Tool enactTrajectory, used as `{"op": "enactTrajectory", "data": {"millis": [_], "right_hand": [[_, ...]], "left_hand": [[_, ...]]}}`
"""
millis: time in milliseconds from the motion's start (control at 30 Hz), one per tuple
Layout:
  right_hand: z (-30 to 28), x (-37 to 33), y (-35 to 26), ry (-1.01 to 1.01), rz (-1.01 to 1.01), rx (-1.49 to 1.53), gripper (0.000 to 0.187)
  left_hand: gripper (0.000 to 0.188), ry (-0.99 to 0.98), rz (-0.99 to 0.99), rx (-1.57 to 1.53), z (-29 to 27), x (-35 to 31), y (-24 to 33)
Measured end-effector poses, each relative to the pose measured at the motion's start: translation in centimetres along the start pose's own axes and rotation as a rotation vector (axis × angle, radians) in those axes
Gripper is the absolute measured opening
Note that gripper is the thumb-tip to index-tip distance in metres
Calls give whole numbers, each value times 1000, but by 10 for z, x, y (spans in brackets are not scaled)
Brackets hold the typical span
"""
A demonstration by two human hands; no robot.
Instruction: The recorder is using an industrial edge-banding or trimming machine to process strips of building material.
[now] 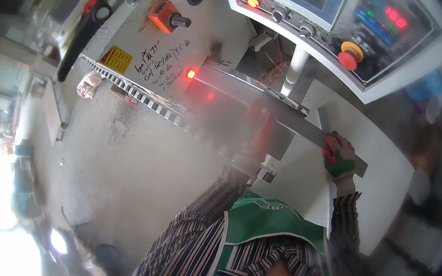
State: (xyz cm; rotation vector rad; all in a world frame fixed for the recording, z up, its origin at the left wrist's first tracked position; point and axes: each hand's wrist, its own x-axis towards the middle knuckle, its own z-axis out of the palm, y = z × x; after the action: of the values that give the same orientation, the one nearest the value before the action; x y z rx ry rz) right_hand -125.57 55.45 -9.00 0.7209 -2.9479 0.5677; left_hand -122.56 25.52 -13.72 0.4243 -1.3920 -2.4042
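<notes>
My right hand [339, 157], in a green and red glove, has its fingers closed over a long flat grey strip [305, 129] on the machine's right side. The strip runs left from that hand along a metal guide rail [255, 84]. My left hand [257, 134] lies over a grey flat surface left of the strip. A hazy patch blurs it, so its fingers and anything in them cannot be made out. Another narrow grey piece [325, 119] shows beside my right hand, on the white side table [379, 152].
Ahead is a control panel [327, 35] with a screen, knobs and a red emergency stop button [351, 56]. An orange position indicator [164, 16] and a black handle [84, 38] are at the upper left. A toothed metal strip [138, 95] edges the large pale table [135, 166].
</notes>
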Motion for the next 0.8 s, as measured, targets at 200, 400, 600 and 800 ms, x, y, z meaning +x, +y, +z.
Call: {"op": "enactTrajectory", "data": {"millis": [200, 400, 600, 800], "right_hand": [[-12, -13, 9, 1, -33, -6, 59], [-34, -42, 32, 13, 24, -40, 64], [-37, -46, 37, 56, 22, -36, 61], [-33, -50, 42, 87, 1, -37, 55]], "left_hand": [[50, 119, -122, 21, 3, 4, 13], [50, 143, -265, -211, 3, -3, 25], [51, 92, -215, -199, 12, -6, 31], [51, 116, -228, -180, 15, -6, 31]]}}
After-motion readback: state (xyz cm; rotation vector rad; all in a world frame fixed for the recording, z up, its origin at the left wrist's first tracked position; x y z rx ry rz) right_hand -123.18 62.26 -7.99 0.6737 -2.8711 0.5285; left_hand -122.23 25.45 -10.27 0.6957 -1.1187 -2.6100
